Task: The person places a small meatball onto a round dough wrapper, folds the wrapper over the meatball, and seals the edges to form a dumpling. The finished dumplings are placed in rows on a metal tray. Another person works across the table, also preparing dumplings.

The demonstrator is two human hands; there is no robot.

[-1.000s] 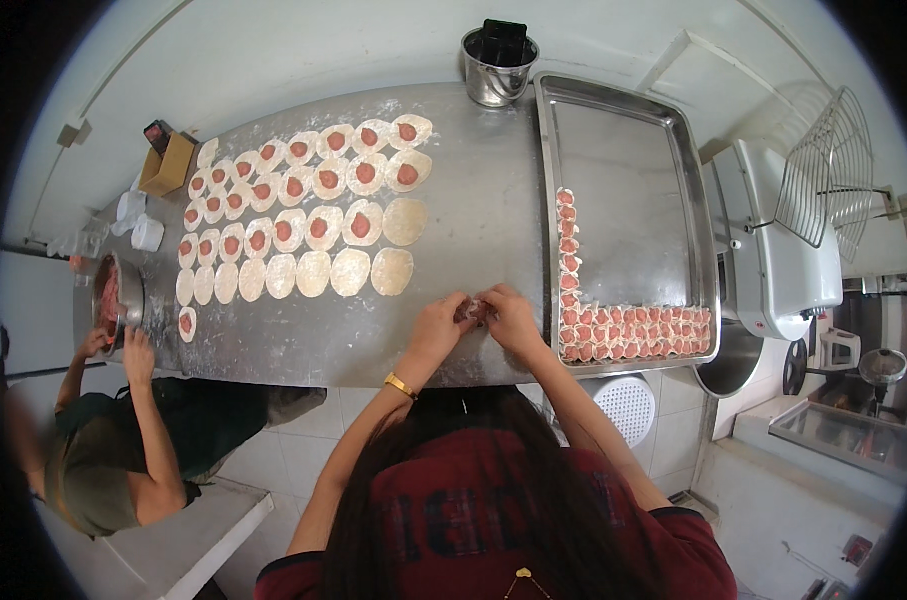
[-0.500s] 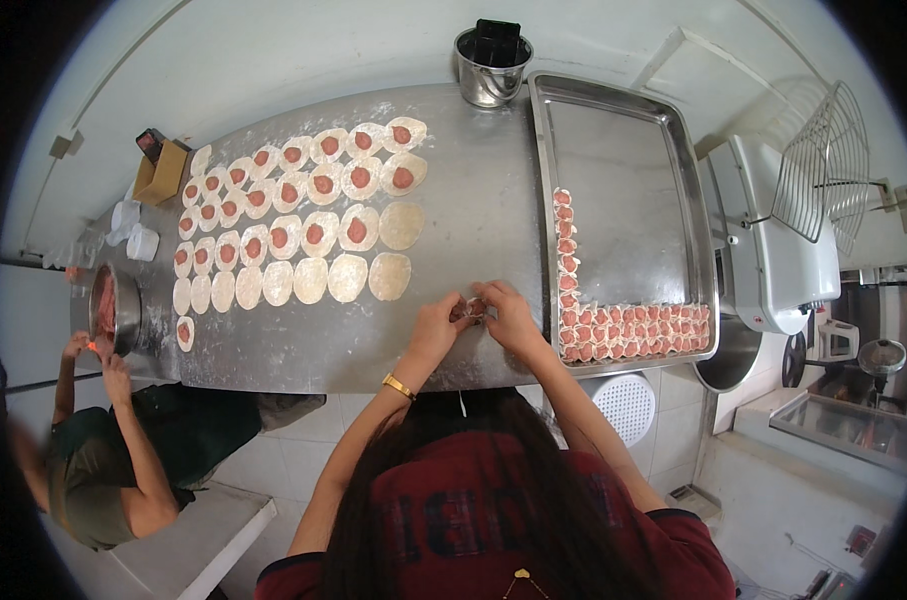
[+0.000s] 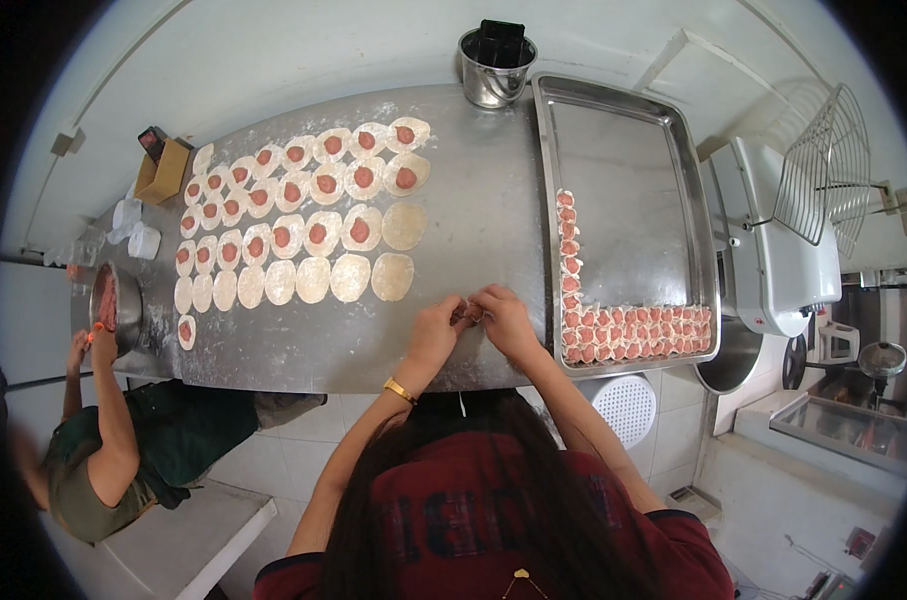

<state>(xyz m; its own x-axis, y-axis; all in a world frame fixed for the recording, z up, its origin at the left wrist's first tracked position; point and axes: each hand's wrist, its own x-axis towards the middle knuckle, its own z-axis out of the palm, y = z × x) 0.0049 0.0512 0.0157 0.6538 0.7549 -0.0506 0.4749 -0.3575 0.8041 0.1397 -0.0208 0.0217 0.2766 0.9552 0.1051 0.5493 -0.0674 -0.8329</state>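
Observation:
Above the steel table (image 3: 473,220), near its front edge, my left hand (image 3: 436,330) and my right hand (image 3: 503,320) meet with fingertips closed round a small meat dumpling (image 3: 472,314), largely hidden by the fingers. To the left lie rows of round dough wrappers, many bearing a dab of pink minced meat, such as the filled wrapper (image 3: 360,230). Others, like the plain wrapper (image 3: 392,276), carry only flour. Close to my right hand stands a large steel tray (image 3: 623,220), with open-topped dumplings (image 3: 633,335) packed along its front and partway up its left side.
A co-worker's hands (image 3: 91,345) are at a steel bowl (image 3: 125,305) of minced meat on the far left. A metal bucket (image 3: 495,85) holding a black object stands at the back. A white machine (image 3: 778,235) is right of the tray; a white perforated stool (image 3: 623,410) is below it.
My hands stay together at the same spot, the fingers shifting slightly on the dumpling. The co-worker's nearer hand has moved up and left to the bowl's edge, with an orange-handled tool.

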